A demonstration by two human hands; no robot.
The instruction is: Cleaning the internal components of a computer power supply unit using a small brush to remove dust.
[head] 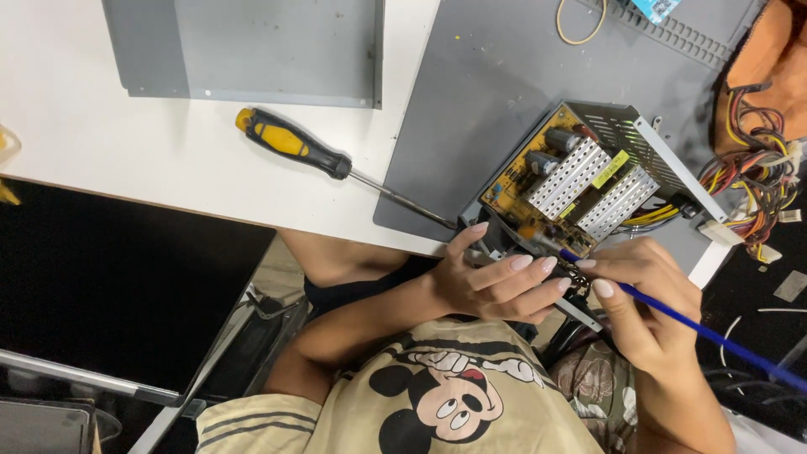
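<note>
Left hand [492, 282] grips the open grey power supply [580, 181]; right hand [643, 298] pinches a blue tool [714, 335].

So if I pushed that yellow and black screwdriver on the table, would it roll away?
Probably a little. The screwdriver has a rounded handle and thin round shaft, and it lies free on the smooth white table, so a sideways push would likely roll it. It looks stiff, and handle-heavy.
</note>
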